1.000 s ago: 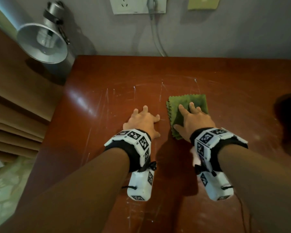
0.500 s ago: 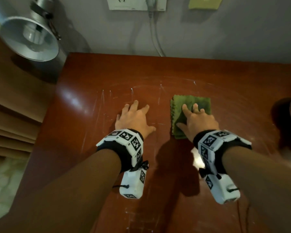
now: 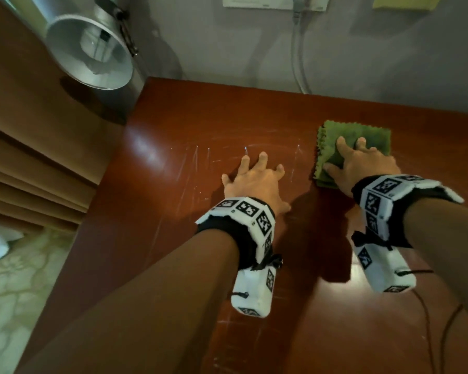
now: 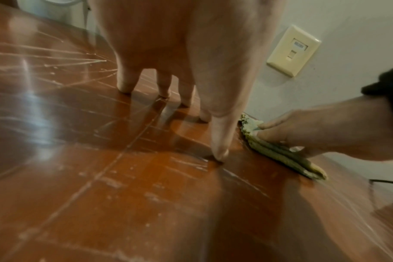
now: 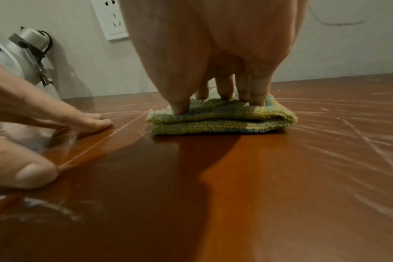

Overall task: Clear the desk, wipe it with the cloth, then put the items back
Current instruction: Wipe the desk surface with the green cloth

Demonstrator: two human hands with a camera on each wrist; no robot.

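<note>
Both hands are down on the reddish-brown desk (image 3: 227,117). The right hand (image 3: 362,168) presses on the green cloth (image 3: 373,139) with extended, slightly arched fingers. In the right wrist view its fingertips (image 5: 257,95) and thumb push into the top layer without curling round it, so nothing is gripped. The cloth is folded into several layers and lies flat on the desk toward the back, near the wall, with its zigzag edge turned to the left.

The left hand (image 3: 254,184) rests on the bare wood just beside the cloth but not touching it. Its fingers are spread and nearly straight, the tips touch the surface, and the thumb points toward the cloth; it holds nothing. Pale scratches (image 3: 195,163) cross the wood around this hand.

Each wrist carries a white band (image 3: 246,211) printed with black square markers. Off the desk's back left corner a silver lamp (image 3: 92,52) tilts its shade. On the wall behind is a white socket (image 3: 257,1), from which a grey cable (image 3: 295,36) hangs down behind the desk. A cream plate (image 3: 405,2) sits to the socket's right.
</note>
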